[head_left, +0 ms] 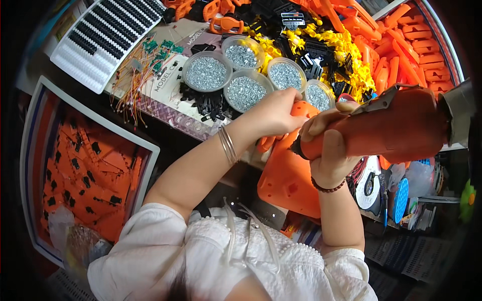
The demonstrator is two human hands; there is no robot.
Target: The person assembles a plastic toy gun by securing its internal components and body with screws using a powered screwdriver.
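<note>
My right hand (331, 145) is wrapped around a thick red-orange power screwdriver (396, 125), which lies nearly level and points left. Its tip is hidden near my fingers. My left hand (285, 111) grips the upper end of an orange plastic housing (291, 180), a broad moulded shell with small holes. The housing hangs below both hands, over the table's near edge. Just beyond my left hand stand several clear round tubs of small silver screws, among them one tub (246, 92) beside my wrist and another tub (286, 74) beyond my fingers.
Left of me is a white-rimmed bin (150, 165) of orange parts with black pieces. Thin wires with green boards (160, 52), a black-and-white strip tray (105, 45), yellow parts (351, 75) and more orange parts (401, 45) crowd the table. A white disc (369, 183) lies at right.
</note>
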